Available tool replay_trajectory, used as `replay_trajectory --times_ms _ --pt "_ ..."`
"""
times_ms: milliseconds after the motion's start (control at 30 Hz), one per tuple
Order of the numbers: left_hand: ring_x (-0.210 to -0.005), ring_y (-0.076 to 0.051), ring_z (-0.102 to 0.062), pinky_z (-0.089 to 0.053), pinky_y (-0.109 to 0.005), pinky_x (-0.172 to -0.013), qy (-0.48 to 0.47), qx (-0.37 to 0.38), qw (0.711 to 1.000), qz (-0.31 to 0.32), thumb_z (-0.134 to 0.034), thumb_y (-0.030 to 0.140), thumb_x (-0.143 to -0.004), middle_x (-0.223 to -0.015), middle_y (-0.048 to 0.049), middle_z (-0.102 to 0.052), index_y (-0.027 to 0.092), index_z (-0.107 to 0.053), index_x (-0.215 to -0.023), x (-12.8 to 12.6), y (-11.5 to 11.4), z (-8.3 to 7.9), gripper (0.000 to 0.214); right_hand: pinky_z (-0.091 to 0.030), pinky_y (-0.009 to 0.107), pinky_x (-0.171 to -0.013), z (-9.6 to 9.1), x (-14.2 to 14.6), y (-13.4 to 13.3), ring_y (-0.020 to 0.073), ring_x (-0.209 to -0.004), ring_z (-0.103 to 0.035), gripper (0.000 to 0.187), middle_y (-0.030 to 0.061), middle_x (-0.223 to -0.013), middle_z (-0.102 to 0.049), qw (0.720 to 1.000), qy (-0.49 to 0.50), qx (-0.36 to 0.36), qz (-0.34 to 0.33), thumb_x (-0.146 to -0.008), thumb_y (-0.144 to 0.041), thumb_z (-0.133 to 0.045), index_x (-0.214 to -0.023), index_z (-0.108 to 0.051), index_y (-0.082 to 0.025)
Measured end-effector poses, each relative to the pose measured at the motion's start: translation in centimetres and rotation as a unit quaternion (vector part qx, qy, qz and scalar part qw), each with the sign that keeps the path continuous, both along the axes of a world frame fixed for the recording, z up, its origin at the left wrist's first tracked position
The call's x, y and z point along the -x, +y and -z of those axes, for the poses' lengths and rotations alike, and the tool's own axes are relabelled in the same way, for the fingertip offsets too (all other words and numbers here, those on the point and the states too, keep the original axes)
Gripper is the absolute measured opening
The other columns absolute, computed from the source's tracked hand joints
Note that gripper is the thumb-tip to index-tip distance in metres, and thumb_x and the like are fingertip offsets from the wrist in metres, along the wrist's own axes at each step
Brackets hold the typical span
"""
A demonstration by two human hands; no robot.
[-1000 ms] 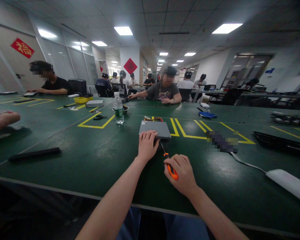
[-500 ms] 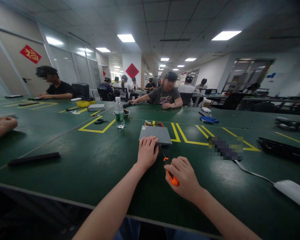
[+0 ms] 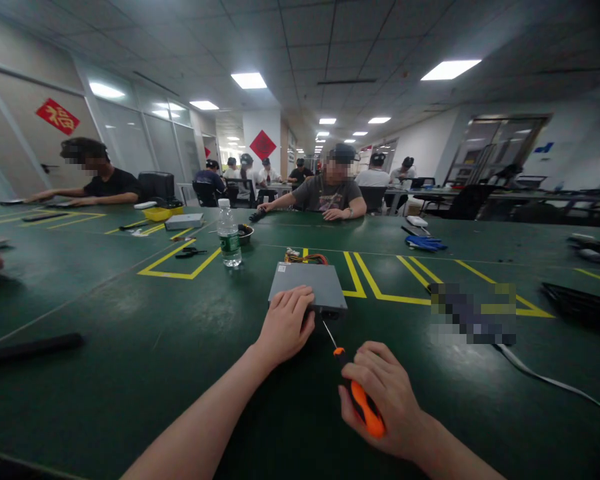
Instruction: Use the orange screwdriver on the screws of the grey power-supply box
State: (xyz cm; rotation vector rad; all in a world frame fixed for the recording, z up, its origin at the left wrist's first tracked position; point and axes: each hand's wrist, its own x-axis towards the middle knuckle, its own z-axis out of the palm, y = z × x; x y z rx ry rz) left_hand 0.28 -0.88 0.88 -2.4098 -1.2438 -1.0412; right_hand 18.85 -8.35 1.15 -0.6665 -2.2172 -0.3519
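A grey computer power supply (image 3: 310, 280) lies on the green table in front of me, its bundle of coloured cables (image 3: 307, 259) at the far side. Over its near left part lies my left hand (image 3: 287, 323), fingers on the top and thumb down at the front edge, holding it. My right hand (image 3: 380, 390) is closed round the orange and black handle of a screwdriver (image 3: 367, 410). The thin shaft points up and left, its tip at the lower front face of the power supply; whether it sits in a screw I cannot tell.
A water bottle (image 3: 229, 235) stands beyond and left, by a metal bowl (image 3: 246, 233). Black bar (image 3: 33, 348) at left; blurred dark object (image 3: 473, 313) with a white cable at right. Blue gloves (image 3: 425, 243) lie farther off. A co-worker (image 3: 330, 193) sits opposite.
The view has come nearer the table. My right hand and screwdriver sit lower and slightly right in view, with more of the shaft showing. My left hand stays on the power supply.
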Motion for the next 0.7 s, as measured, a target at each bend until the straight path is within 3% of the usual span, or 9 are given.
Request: replay_trajectory --times_ms 200,333,467,567,700 --pt "-0.115 -0.018 -0.045 -0.033 -0.036 -0.095 -0.015 0.010 1.000 0.006 -0.044 0.025 -0.083 -0.120 -0.0054 -0.054 0.022 -0.050 -0.108 0.07 0.27 0.36 0.025 -0.041 0.035 -0.067 -0.44 0.17 -0.27 0.0144 -0.065 -0.046 0.015 0.0010 -0.070 -0.048 1.000 -0.017 0.011 -0.003 -0.071 -0.019 -0.050 -0.085 -0.054 -0.019" --pt "-0.116 -0.017 -0.045 -0.032 -0.034 -0.096 -0.005 0.002 1.000 0.002 -0.045 0.025 -0.083 -0.121 -0.0044 -0.054 0.021 -0.049 -0.108 0.04 0.26 0.42 0.026 -0.043 0.034 -0.065 -0.51 0.21 0.11 0.0143 -0.064 -0.049 0.029 0.0016 -0.071 -0.052 1.000 0.015 -0.022 0.001 -0.074 -0.026 -0.054 -0.100 -0.048 -0.016" --pt "-0.115 -0.018 -0.045 -0.032 -0.035 -0.095 -0.006 -0.003 1.000 -0.008 -0.047 0.025 -0.082 -0.120 -0.0039 -0.054 0.021 -0.049 -0.108 -0.01 0.27 0.53 0.026 -0.045 0.029 -0.059 -0.01 0.43 0.13 0.0136 -0.065 -0.051 0.030 0.0024 -0.073 -0.054 0.998 0.048 -0.038 0.009 -0.072 -0.015 -0.056 -0.099 -0.043 -0.017" --pt "-0.115 -0.018 -0.045 -0.032 -0.036 -0.096 -0.009 -0.003 1.000 -0.008 -0.047 0.025 -0.082 -0.120 -0.0042 -0.054 0.022 -0.049 -0.108 -0.03 0.26 0.60 0.026 -0.045 0.027 -0.059 0.28 0.50 -0.07 0.0134 -0.069 -0.052 0.028 0.0033 -0.079 -0.056 0.997 0.029 -0.068 0.017 -0.072 -0.009 -0.056 -0.096 -0.046 -0.020" --pt "-0.115 -0.020 -0.044 -0.031 -0.037 -0.096 -0.010 0.001 1.000 -0.006 -0.046 0.026 -0.082 -0.121 -0.0052 -0.053 0.022 -0.049 -0.109 -0.02 0.22 0.60 0.027 -0.046 0.028 -0.063 0.43 0.57 -0.39 0.0152 -0.077 -0.052 0.022 0.0069 -0.088 -0.055 0.999 -0.007 -0.052 0.007 -0.071 -0.008 -0.053 -0.090 -0.052 -0.019"
